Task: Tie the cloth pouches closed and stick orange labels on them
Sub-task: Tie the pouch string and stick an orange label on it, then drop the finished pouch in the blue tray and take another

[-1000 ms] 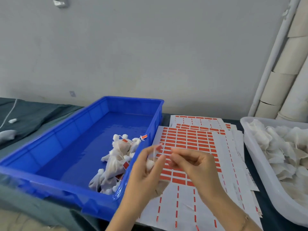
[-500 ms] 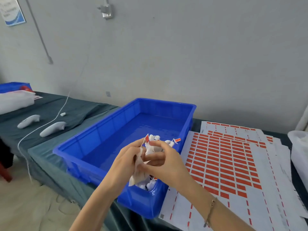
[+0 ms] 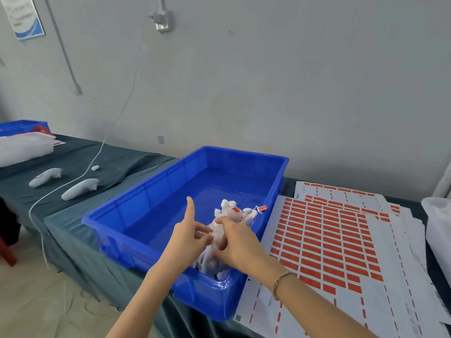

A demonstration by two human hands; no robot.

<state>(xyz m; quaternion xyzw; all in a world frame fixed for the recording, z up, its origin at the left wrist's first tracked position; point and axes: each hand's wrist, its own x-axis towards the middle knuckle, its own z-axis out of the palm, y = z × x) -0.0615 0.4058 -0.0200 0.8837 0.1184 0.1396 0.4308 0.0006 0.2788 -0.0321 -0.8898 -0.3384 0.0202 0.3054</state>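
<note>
Inside the blue bin [image 3: 168, 215], the right hand [image 3: 240, 243] grips a cloth pouch [image 3: 215, 229]; the left hand [image 3: 189, 239], loosely open, touches it.

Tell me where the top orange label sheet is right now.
Head view: the label sheet lies flat, right of centre, beside the blue bin and just right of the right hand gripping a pouch.

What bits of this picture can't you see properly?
Head view only:
- Lower white cloth pouches in the blue plastic bin: covered by the left hand and right hand.
- Whether either hand grips a pouch: blurred fingers.
- White plastic tub: cut by right edge.
- Blue-and-white wall poster: writing too small.
</note>
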